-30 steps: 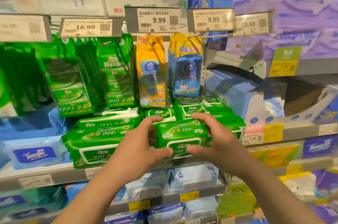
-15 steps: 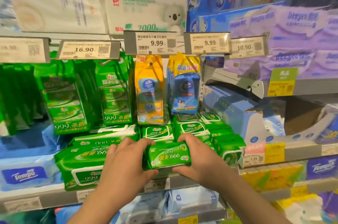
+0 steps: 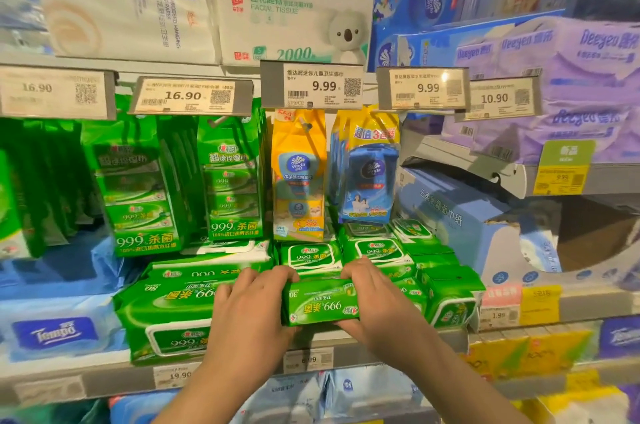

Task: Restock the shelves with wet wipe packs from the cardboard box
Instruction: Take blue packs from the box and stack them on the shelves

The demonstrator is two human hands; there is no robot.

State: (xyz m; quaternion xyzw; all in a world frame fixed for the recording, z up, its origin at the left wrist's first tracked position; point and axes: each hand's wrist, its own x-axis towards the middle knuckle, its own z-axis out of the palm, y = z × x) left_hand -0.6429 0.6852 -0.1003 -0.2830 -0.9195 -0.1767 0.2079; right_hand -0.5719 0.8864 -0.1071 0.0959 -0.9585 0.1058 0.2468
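Observation:
A green wet wipe pack [image 3: 320, 302] lies at the front edge of the grey shelf [image 3: 346, 347], its long printed side facing me. My left hand [image 3: 249, 316] grips its left end and my right hand [image 3: 377, 306] grips its right end, fingers curled over the top. Behind it lie more small green packs [image 3: 310, 255]. A stack of large green wipe packs [image 3: 169, 312] sits to its left. The cardboard box is not in view.
Green multipacks [image 3: 138, 195] and yellow and blue Vinda packs [image 3: 299, 174] hang from hooks above. Price tags [image 3: 323, 86] line the upper shelf edge. A blue tissue carton [image 3: 460, 219] stands at the right, blue Tempo packs [image 3: 55, 330] at the left.
Both hands have tipped the small pack forward, so its side faces me instead of its top. They have set it lower at the shelf's front edge. The camera has tilted upward.

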